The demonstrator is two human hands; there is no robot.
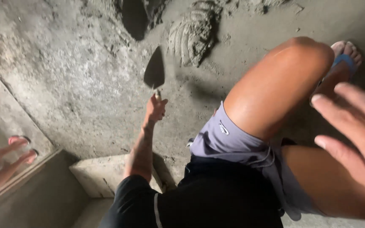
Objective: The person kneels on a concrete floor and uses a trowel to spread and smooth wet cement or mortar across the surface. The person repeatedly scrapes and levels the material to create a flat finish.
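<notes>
My left hand (155,109) is stretched down towards the grey cement floor and grips the handle of a pointed trowel (154,69). The dark blade points away from me, towards a ridged mound of wet mortar (195,33) just beyond its tip on the right. My right hand (355,139) is raised close to the camera at the right edge, fingers spread, holding nothing. Below it are my bent knee (288,76) in grey shorts and my foot in a blue sandal (346,59).
A dark hollow (134,17) lies at the top, left of the mortar. A concrete block (100,175) sits by my left elbow. Another person's legs in pink sandals (9,158) stand at the left edge beyond a sloping ledge (17,122).
</notes>
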